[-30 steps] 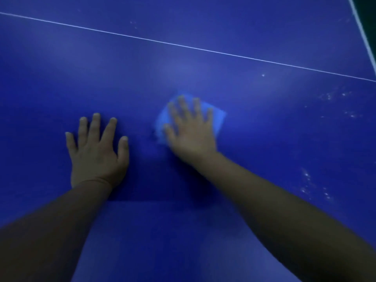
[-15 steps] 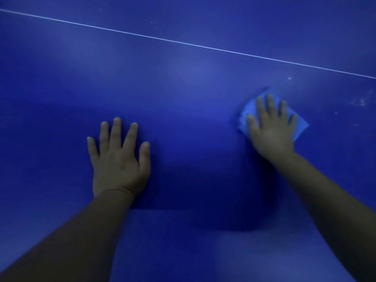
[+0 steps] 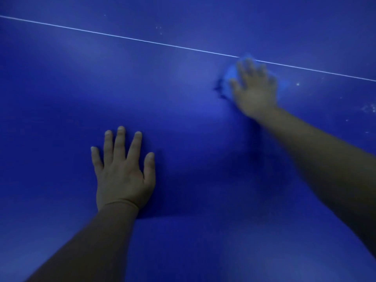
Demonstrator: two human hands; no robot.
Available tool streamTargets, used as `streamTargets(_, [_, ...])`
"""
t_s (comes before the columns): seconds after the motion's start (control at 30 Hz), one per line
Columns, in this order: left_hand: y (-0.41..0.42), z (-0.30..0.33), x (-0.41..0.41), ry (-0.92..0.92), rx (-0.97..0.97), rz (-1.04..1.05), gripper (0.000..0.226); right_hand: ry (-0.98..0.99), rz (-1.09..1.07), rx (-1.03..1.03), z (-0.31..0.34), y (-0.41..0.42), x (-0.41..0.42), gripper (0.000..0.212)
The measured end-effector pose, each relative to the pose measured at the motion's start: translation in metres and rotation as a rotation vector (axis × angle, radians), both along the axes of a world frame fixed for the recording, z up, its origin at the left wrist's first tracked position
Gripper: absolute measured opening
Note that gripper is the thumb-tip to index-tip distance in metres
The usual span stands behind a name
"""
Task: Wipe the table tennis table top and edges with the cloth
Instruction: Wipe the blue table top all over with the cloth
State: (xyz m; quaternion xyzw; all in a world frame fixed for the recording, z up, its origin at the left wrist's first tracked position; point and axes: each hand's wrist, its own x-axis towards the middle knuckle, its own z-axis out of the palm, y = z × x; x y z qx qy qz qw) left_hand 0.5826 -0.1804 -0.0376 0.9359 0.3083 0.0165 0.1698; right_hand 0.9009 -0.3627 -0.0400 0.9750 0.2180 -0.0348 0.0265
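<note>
The blue table tennis table top (image 3: 183, 94) fills the whole view. My right hand (image 3: 255, 90) presses flat, fingers spread, on a light blue cloth (image 3: 228, 78) at the upper right, blurred by motion. The cloth pokes out at the hand's left and top, its upper edge touching the thin white line (image 3: 142, 40); most of it is hidden under the palm. My left hand (image 3: 124, 171) rests flat on the table at lower centre, fingers spread, holding nothing.
The white line runs diagonally from upper left to right across the table. Pale specks and smudges (image 3: 368, 108) dot the surface at the far right, and a few (image 3: 158, 29) lie beyond the line.
My right hand has slid the cloth away from me and to the right, up to the white line. My left hand has stayed planted on the table.
</note>
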Motion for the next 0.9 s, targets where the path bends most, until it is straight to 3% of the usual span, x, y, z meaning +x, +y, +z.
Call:
streamTargets(0.1, [0.000,0.001,0.001,-0.003,-0.016,0.000,0.071,0.007,-0.367,0.042,0.010,-0.093,0.046,0.080])
streamTargets(0.2, [0.000,0.001,0.001,0.001,-0.019,-0.006,0.071,0.071,-0.582,0.121,0.014,-0.093,0.039,0.067])
streamTargets(0.27, [0.000,0.001,0.000,-0.006,-0.014,-0.001,0.070,0.034,-0.414,0.106,0.010,-0.050,0.012,0.063])
streamTargets(0.4, [0.000,0.000,0.001,0.008,0.002,-0.001,0.070,0.094,0.268,0.058,0.003,0.038,-0.078,0.070])
streamTargets(0.47, [0.000,0.001,0.002,0.011,0.006,-0.003,0.070,0.141,0.473,0.056,0.007,0.036,-0.088,0.074])
streamTargets(0.53, [0.000,0.001,0.002,0.025,0.002,-0.006,0.070,0.096,0.372,0.052,0.007,0.006,-0.060,0.078])
streamTargets(0.7, [0.000,0.000,0.002,0.013,0.010,-0.004,0.068,0.022,-0.160,0.039,0.012,-0.080,-0.012,0.081])
streamTargets(0.77, [-0.001,-0.001,0.001,0.003,0.013,-0.007,0.068,0.027,-0.147,0.046,0.017,-0.059,-0.025,0.081])
streamTargets(0.9, [0.000,-0.002,0.001,0.002,0.017,-0.007,0.068,-0.034,0.200,0.104,0.008,0.044,-0.068,0.066])
